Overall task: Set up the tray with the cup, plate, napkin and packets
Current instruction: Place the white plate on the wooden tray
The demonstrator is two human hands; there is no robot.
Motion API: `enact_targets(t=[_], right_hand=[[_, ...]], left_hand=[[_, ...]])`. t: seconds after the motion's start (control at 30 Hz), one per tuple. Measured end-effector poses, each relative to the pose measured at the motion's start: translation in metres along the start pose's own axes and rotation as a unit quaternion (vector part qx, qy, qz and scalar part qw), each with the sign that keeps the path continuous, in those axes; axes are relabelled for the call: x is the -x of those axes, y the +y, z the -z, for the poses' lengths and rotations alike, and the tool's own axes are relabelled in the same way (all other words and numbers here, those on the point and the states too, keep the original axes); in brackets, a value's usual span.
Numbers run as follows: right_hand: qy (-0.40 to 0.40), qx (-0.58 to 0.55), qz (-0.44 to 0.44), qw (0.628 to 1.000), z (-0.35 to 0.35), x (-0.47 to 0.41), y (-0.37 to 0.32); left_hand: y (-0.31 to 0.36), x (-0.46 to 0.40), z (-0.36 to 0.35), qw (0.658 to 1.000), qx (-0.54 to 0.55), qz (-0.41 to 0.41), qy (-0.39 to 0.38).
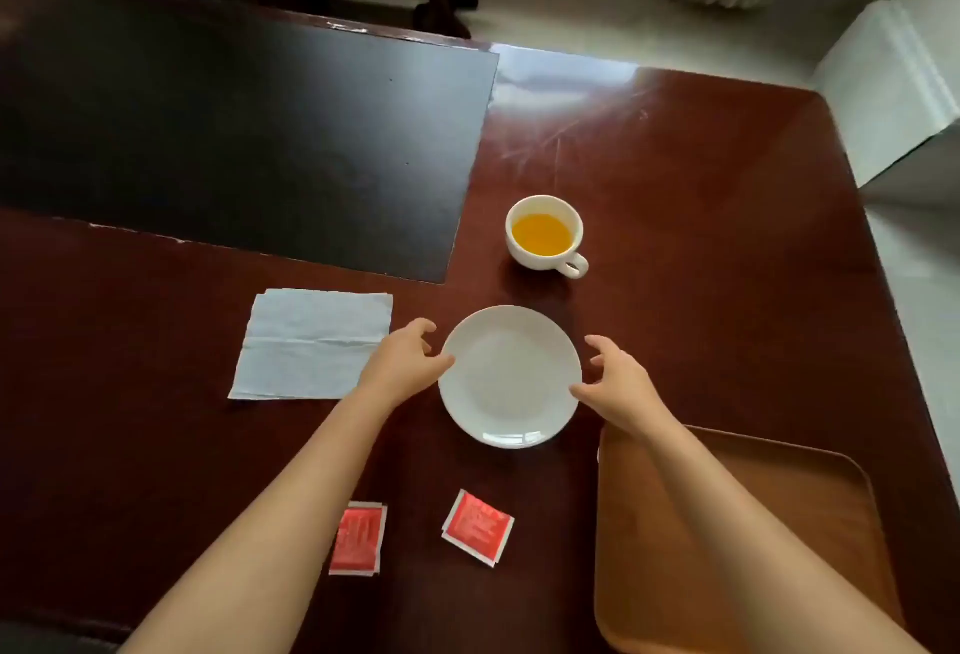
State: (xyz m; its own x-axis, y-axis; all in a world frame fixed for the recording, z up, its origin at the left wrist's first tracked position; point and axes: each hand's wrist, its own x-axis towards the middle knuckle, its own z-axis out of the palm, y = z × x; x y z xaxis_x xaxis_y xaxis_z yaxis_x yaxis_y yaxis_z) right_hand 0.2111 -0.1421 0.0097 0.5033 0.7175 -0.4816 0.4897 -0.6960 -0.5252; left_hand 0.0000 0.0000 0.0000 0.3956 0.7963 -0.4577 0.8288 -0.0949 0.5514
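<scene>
White print on the two red packets (358,538) (478,527) is showing too blurred to read. The plain white plate (510,376) is lying on the dark table (701,248), left of the tray (737,539). The left hand (410,359) and right hand (615,380) are flanking its rim, fingers spread and curled, thumbs touching its edge.

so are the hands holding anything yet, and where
Both hands touch the plate at its rim: left hand on the left edge, right hand on the right. Not lifted.
</scene>
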Motion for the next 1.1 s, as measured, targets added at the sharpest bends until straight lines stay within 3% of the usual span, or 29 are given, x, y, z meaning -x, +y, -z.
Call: enact_targets(t=[0.13,0.23,0.77,1.1], right_hand=[[-0.034,-0.142,-0.081,0.986,-0.006,-0.009,-0.001],[-0.042,-0.199,-0.101,0.974,-0.012,-0.013,0.0],[-0.031,-0.29,-0.054,0.955,0.001,0.017,0.01],[0.033,-0.38,-0.03,0.924,0.051,0.104,0.075]], left_hand=[[-0.003,-0.005,-0.009,0.974,0.197,0.098,-0.051],[-0.002,-0.004,-0.018,0.954,0.268,0.119,-0.062],[0.0,0.025,-0.016,0.938,0.335,0.063,-0.057],[0.062,0.087,-0.044,0.929,0.363,-0.048,-0.056]])
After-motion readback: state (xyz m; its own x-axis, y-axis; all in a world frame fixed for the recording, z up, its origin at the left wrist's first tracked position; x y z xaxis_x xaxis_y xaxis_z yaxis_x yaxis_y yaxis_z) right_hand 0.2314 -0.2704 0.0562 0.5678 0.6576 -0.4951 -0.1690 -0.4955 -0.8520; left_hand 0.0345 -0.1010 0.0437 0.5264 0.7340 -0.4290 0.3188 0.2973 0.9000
